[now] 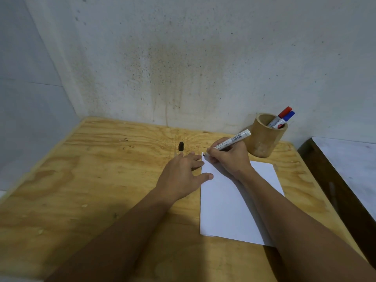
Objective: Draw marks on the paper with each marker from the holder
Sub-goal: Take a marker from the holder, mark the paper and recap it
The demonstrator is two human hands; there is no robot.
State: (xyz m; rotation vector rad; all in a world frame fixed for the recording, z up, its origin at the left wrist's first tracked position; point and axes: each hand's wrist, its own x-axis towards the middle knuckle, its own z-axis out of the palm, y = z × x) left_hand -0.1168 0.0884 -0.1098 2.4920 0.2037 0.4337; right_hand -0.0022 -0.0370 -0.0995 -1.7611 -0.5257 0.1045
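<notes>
A white sheet of paper (230,204) lies on the wooden table, right of centre. My right hand (230,157) grips an uncapped white marker (234,140), its black tip touching the paper's far left corner, where a small black mark (203,154) shows. My left hand (183,176) lies flat with fingers spread, its thumb pressing the paper's left edge. The marker's black cap (180,146) stands on the table just beyond my left fingers. A round wooden holder (264,139) at the back right contains a red-capped marker (281,116) and a blue-capped marker (285,119).
The plywood table (101,180) stands against a stained wall at the back and left. Its right edge drops off to a dark gap beside a pale surface (350,163).
</notes>
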